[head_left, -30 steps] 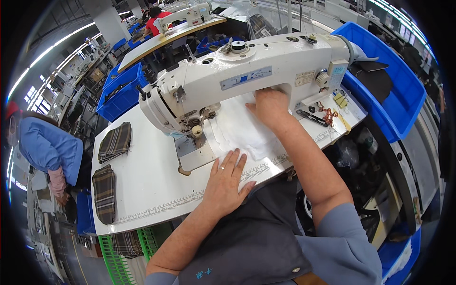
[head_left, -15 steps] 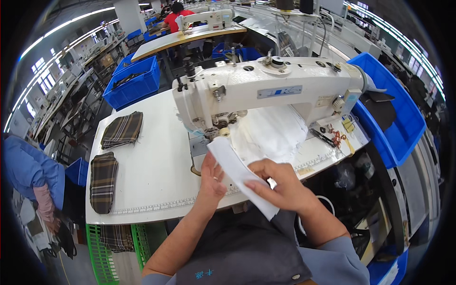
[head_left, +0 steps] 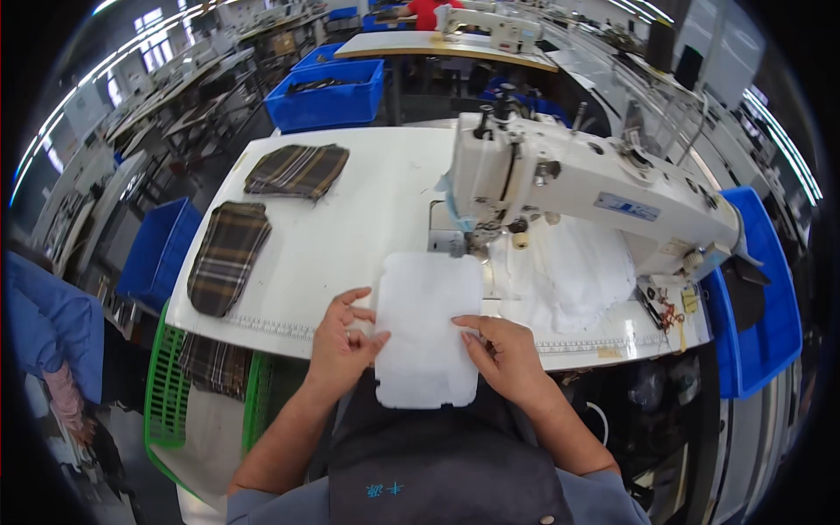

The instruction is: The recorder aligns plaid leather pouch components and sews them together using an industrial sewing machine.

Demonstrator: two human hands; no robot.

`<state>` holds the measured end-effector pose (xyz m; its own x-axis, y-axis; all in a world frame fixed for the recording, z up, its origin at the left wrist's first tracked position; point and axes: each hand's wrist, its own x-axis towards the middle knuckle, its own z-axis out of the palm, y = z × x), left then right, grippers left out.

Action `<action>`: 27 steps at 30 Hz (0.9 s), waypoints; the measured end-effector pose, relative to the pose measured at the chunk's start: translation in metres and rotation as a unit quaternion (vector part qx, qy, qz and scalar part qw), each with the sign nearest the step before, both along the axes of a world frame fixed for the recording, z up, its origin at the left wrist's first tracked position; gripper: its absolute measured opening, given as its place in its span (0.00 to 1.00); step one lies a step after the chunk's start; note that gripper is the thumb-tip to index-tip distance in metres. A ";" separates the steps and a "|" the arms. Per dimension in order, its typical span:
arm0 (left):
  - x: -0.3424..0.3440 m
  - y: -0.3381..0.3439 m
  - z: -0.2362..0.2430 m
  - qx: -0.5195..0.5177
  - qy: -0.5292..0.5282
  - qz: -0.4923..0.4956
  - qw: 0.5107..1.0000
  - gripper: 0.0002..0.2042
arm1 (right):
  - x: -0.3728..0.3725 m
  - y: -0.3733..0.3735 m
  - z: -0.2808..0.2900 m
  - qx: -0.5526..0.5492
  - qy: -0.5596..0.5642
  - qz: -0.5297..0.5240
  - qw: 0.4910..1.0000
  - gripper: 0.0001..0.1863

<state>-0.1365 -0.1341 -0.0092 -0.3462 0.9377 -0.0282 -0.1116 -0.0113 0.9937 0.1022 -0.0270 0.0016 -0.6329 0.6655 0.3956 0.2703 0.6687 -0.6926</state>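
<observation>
A white, slightly see-through sheet with rounded corners (head_left: 429,332) lies face up between my hands, over the table's front edge and my dark apron. My left hand (head_left: 339,343) holds its left edge, thumb on top. On the opposite edge, my right hand (head_left: 509,357) grips it between thumb and fingers. The far end of the sheet reaches close to the needle area of the white sewing machine (head_left: 586,179). White cloth pieces (head_left: 569,280) lie under the machine's arm. Two stacks of brown plaid pieces sit on the left of the table, one farther back (head_left: 297,171) and one nearer (head_left: 229,258).
Dark-handled snips (head_left: 649,306) and red thread scraps (head_left: 670,317) lie at the table's right. A blue bin (head_left: 757,367) stands beside that end. Below the left edge is a green basket (head_left: 162,411) holding plaid pieces. A person in blue (head_left: 52,306) is at far left.
The sheet has turned from a tilted, edge-on position to lying broad side up. My left hand has shifted to its left edge, my right hand to its right. The view has swung left.
</observation>
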 end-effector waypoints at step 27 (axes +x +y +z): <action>-0.183 -0.010 0.037 -0.169 0.688 0.205 0.676 0.15 | -0.002 0.006 -0.009 -0.213 0.116 -0.056 0.968 0.12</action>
<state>-0.3193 -0.1441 0.0276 -0.4919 0.7751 0.3966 0.8635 0.4926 0.1082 0.0998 -0.0214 -0.0076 -0.4738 0.8592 0.1930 0.1285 0.2843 -0.9501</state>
